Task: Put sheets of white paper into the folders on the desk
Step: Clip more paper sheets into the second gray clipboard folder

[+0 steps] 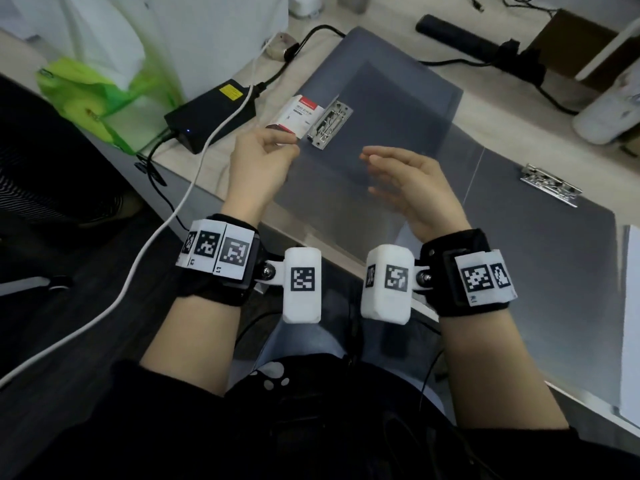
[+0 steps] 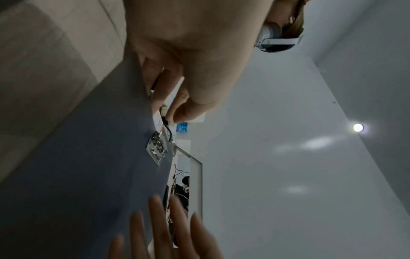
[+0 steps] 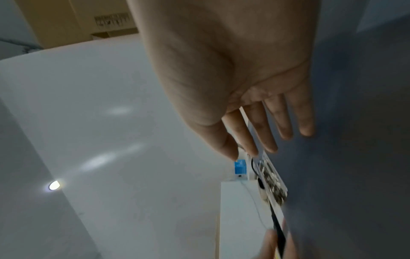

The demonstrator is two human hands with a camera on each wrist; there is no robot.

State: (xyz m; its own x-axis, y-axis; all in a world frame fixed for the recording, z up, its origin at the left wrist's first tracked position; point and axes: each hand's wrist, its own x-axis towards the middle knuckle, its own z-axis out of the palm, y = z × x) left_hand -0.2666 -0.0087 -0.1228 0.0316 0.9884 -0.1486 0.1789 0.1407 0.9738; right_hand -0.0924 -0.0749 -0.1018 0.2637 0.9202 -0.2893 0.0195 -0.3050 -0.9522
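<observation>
A grey folder point(image 1: 391, 109) lies open on the worktop point(image 1: 491, 109), its translucent cover raised toward the person so that the near part of the scene shows only dimly through it. The left hand point(image 1: 258, 164) holds the cover's left edge; in the head view its fingers curl over that edge, and the left wrist view shows thumb and fingers pinching the sheet, though the fingertips themselves are partly hidden behind it. The right hand point(image 1: 412, 188) hangs beside the cover with a released grip, fingers straight and slightly spread; whether they touch the plastic cannot be told, since the fingers are blurred in every view. A metal clip point(image 1: 329, 124) sits on the folder's far left, with a white and red label point(image 1: 299, 114) just left of it, its print too small to read. A second folder point(image 1: 554, 244) lies to the right, open, with its own clip point(image 1: 550, 185) at the far edge. White paper point(image 1: 632, 323) lies at the right border of the head view, mostly cut off, so how many sheets are there cannot be told. No paper shows inside either folder. On the left stand a black power brick point(image 1: 211, 114) and a green bag point(image 1: 86, 98), with a white cable point(image 1: 166, 216) trailing off the near edge. Both wrist views look mostly up at the ceiling, and show little of the worktop.
</observation>
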